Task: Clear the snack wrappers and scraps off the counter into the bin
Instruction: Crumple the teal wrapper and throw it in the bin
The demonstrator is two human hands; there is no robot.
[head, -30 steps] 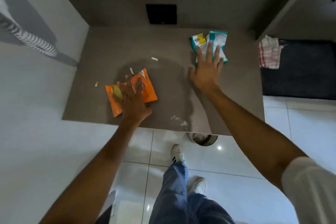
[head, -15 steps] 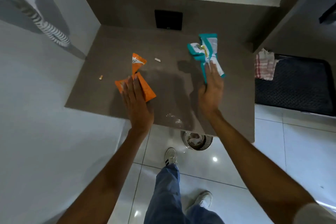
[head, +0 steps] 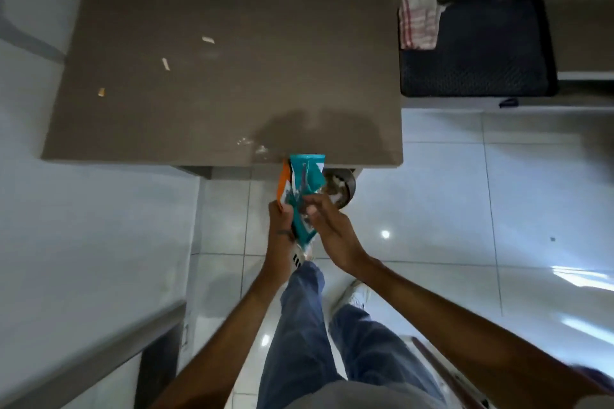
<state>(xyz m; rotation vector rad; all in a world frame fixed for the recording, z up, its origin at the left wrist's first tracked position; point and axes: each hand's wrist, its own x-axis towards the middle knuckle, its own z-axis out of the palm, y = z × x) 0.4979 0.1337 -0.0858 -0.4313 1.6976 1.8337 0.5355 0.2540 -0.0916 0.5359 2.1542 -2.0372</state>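
Nearest the camera are the person's blue-jeaned legs (head: 299,325) and a white shoe (head: 354,295) on the glossy white floor tiles (head: 448,209). Above them both forearms meet in front of the body. The left hand (head: 282,232) is closed around the lower part of the wrappers, thumb side toward the camera, and the right hand (head: 332,229) pinches the same bundle from the other side, fingers curled on it. Together they hold a teal wrapper (head: 305,189) upright with an orange wrapper (head: 284,184) pressed against its left face; both are off the worktop, in the air just in front of its near edge. Just beyond the wrappers, on the floor and partly under the worktop's edge, stands a small round bin (head: 342,188) with scraps inside. Farther on, the brown worktop (head: 232,93) carries a patch of pale crumbs (head: 252,146) near its front edge and three small pale scraps (head: 165,64) spread across its left half. To the far right, a dark mat (head: 478,46) lies with a red-striped cloth (head: 418,23) at its left end.
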